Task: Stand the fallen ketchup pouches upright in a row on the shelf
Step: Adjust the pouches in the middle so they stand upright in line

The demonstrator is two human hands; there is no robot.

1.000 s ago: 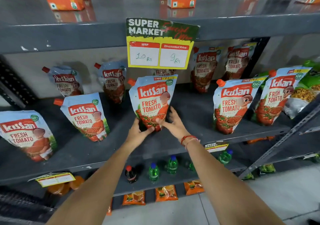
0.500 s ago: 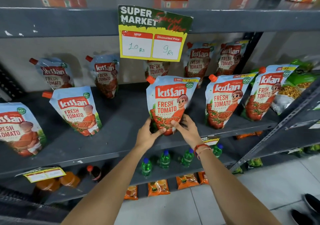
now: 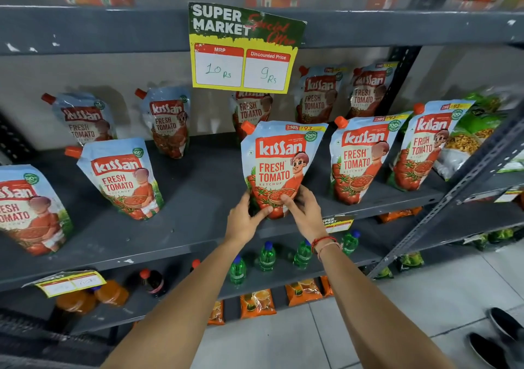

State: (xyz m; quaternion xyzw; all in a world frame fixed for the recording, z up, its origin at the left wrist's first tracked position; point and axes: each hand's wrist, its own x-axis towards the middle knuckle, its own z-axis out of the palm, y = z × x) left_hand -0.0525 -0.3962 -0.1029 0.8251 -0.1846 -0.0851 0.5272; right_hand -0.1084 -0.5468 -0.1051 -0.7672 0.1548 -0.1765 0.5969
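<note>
Grey metal shelving fills the view, and the middle shelf (image 3: 198,187) carries ketchup pouches in two loose rows. Both hands clasp the base of one upright pouch (image 3: 280,164) at the front edge of that shelf: the left hand (image 3: 243,221) grips its lower left corner, and the right hand (image 3: 304,212) has fingers wrapped round its lower right side. Just right of it stand two more front pouches (image 3: 358,155), a little apart. A price sign (image 3: 243,50) hangs from the shelf above. Green bottles (image 3: 266,256) stand on the shelf below.
</note>
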